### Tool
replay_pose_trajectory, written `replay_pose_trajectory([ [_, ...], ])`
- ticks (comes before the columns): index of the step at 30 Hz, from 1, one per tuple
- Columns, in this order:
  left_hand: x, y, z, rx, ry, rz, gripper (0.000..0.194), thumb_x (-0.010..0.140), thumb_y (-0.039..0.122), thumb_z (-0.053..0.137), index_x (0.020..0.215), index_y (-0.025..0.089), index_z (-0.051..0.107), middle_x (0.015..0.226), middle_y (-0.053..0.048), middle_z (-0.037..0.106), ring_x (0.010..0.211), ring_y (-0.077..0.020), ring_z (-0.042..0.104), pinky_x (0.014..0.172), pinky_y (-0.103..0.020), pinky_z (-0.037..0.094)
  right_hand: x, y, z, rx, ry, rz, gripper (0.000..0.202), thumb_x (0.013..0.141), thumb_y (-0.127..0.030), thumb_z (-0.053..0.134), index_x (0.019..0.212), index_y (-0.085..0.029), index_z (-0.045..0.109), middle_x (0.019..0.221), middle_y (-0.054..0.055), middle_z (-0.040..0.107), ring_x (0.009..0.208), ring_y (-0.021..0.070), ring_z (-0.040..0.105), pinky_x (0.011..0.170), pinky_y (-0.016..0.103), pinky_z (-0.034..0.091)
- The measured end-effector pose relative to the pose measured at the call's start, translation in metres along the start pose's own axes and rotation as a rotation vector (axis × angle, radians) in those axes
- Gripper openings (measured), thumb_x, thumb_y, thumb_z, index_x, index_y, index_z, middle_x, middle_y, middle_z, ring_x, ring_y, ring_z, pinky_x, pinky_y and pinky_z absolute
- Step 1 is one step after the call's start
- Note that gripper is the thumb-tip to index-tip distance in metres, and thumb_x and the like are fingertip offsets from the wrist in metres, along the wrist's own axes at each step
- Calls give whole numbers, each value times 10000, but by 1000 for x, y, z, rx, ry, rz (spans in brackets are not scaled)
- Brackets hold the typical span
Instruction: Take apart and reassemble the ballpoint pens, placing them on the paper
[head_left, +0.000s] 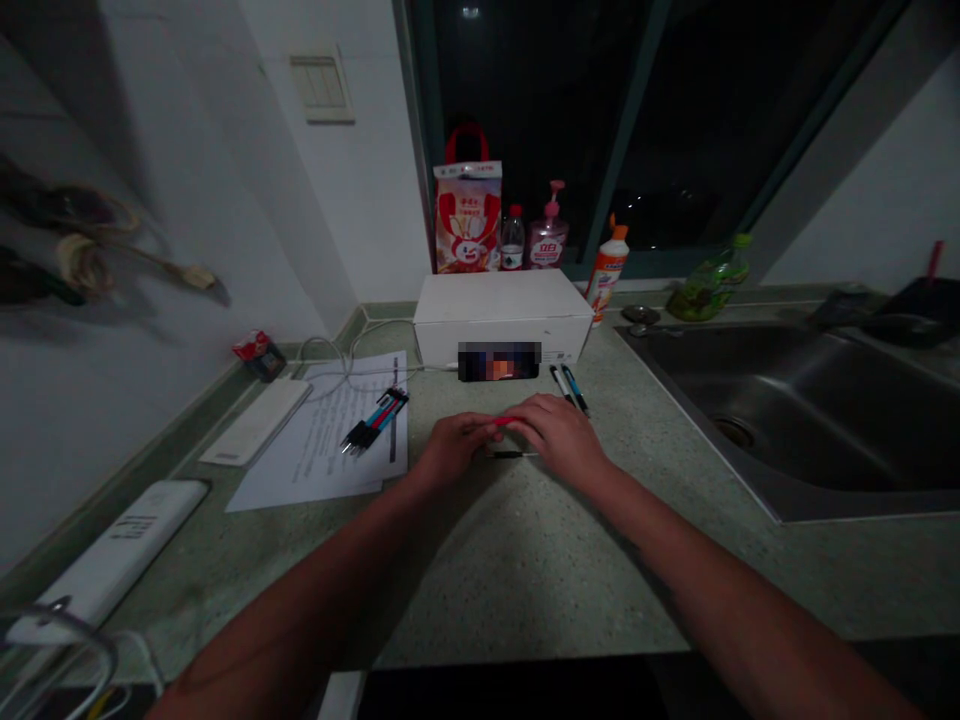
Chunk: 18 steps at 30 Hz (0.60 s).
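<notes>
My left hand (451,445) and my right hand (564,432) meet over the middle of the counter. Between their closed fingertips is a slim red pen part (508,421), its ends covered by the fingers. Just below it, a thin black pen piece (508,455) with a lighter end lies on the counter, partly hidden by my right hand. Beyond my right hand rest two pens (568,386), one white and black, one blue and black. To the left, a bunch of several pens (375,420) lies on a printed sheet (319,455).
A phone (525,375) with a cable leans against a white box (502,300). Behind stand a snack bag (468,220), a pump bottle (549,240) and an orange-capped bottle (606,270). A sink (765,505) is at right; a white power strip (127,550) lies left.
</notes>
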<state>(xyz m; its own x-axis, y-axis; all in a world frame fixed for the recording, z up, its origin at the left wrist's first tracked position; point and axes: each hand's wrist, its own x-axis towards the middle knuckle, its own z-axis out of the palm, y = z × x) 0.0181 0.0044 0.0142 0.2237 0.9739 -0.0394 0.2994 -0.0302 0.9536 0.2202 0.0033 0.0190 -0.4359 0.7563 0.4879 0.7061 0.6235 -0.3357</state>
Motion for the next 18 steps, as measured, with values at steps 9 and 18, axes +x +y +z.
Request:
replay_pose_trajectory([
  [9, 6, -14, 1, 358, 127, 154, 164, 886, 206, 643, 952, 212, 793, 984, -63, 767, 953, -216, 681, 887, -349, 517, -1, 25, 31, 294, 97, 374, 239, 991, -244, 490, 1139, -181, 667, 1039, 88, 736, 929, 213, 675, 830, 350, 511],
  [18, 8, -24, 4, 693, 64, 293, 192, 886, 135, 649, 1035, 189, 757, 990, -79, 724, 992, -235, 636, 903, -368, 497, 4, 15, 23, -56, -119, 185, 190, 977, -251, 615, 1100, -185, 743, 1035, 106, 713, 1017, 247, 645, 903, 371, 491],
])
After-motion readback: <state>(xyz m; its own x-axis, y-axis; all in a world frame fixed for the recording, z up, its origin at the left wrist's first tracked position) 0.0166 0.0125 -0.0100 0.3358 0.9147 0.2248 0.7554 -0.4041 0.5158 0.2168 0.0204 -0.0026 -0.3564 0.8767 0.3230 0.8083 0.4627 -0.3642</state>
